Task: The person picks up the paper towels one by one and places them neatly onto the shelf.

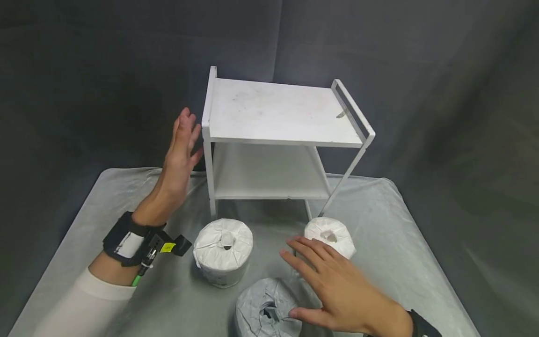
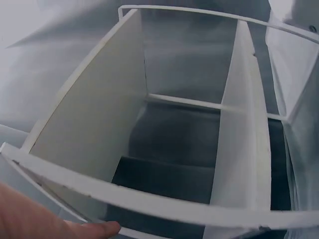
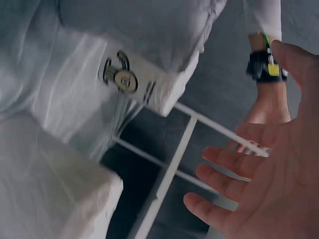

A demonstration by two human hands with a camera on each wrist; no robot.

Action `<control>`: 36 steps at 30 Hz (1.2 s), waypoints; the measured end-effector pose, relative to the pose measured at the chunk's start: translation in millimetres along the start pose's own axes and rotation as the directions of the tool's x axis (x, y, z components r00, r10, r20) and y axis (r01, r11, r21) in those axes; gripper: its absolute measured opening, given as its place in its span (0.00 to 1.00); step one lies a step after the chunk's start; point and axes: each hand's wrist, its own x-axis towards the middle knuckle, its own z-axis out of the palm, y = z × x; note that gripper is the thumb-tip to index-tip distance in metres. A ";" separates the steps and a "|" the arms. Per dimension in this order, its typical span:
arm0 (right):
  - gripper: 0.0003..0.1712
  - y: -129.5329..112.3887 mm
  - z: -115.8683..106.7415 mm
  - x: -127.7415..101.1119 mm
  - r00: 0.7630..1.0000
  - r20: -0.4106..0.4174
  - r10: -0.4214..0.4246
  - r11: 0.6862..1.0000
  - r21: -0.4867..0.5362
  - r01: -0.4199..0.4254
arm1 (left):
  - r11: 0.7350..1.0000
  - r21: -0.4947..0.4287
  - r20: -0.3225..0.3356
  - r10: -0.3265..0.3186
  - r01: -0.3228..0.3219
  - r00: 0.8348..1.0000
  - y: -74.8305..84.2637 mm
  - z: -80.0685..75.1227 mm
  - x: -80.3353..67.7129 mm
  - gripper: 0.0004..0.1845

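Left-hand grip (image 1: 174,164), fingers extended, at left edge of white shelf (image 1: 273,112), contact unclear. Pale roll (image 1: 221,264) before shelf's left leg, greyer roll (image 1: 251,309) farther forward. Right-hand grip (image 1: 338,288) spread before shelf's right half, partly hiding third roll (image 1: 343,238); tabletop (image 1: 391,243) extends right of shelf.

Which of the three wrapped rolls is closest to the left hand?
The white, paper-wrapped cylindrical roll on the left in the head view. The other two sit farther right, near the right hand.
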 end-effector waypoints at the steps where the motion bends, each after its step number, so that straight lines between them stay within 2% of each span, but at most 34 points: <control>1: 0.57 -2.3 2.3 1.5 1.000 0.004 -0.010 1.000 0.005 0.010 | 1.000 -0.003 0.002 -0.003 0.003 1.000 0.4 1.6 2.0 0.42; 10: 0.58 -20.3 14.5 8.4 0.993 0.118 -0.029 0.998 0.059 0.022 | 1.000 0.006 0.036 0.007 -0.007 0.999 7.1 11.4 13.2 0.41; 17: 0.57 -28.0 21.3 13.7 0.983 0.155 -0.101 0.994 0.066 0.092 | 0.994 0.110 0.010 -0.009 0.008 1.000 8.6 16.6 16.4 0.42; 24: 0.59 -33.0 24.9 19.6 0.960 0.250 -0.124 0.988 0.117 0.097 | 0.995 0.097 0.013 0.001 -0.002 1.000 10.4 17.3 20.0 0.42; 36: 0.58 -41.8 31.2 20.4 0.943 0.306 -0.132 0.987 0.124 0.098 | 0.997 0.071 -0.021 -0.036 0.038 0.999 14.4 23.0 23.3 0.43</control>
